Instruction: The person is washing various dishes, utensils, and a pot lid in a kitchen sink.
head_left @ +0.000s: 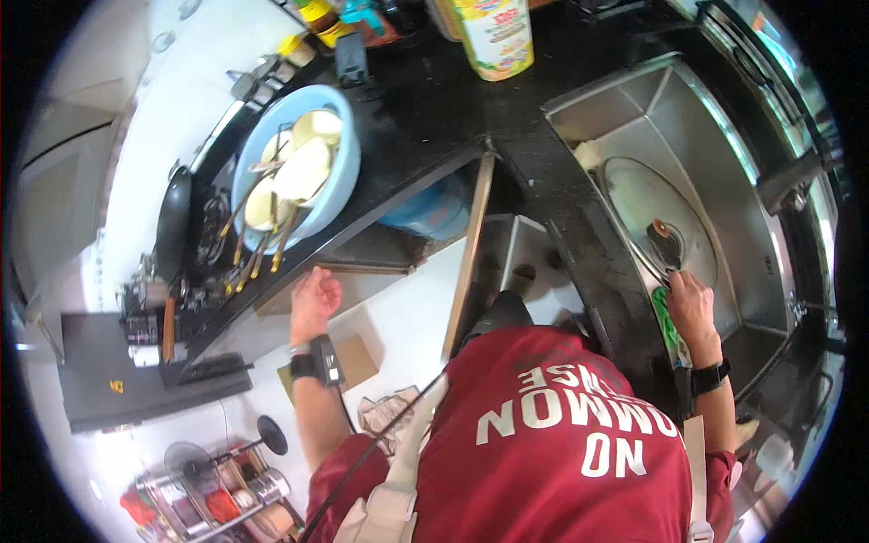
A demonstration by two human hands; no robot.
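My right hand [690, 303] is at the near-left side of the metal sink [742, 271], with its fingers closed round the narrow end of a dark spoon-like utensil [665, 242]. The utensil lies over a round glass lid [634, 185], which leans in the sink. My left hand [317, 294] hangs in front of the counter edge, loosely bent and holding nothing. Nearest to it is a light blue basin [348, 172] with pale, round-edged pieces [306, 170] and several chopsticks or long-handled utensils [272, 240] in it.
A black countertop [425, 118] bends round a corner, with a blue container [430, 213] in the space below. On it stand a yellow-and-white pouch [493, 41] and several bottles [321, 18]. A dark pan [174, 213] is at the left. Low on the floor stands a rack [217, 498].
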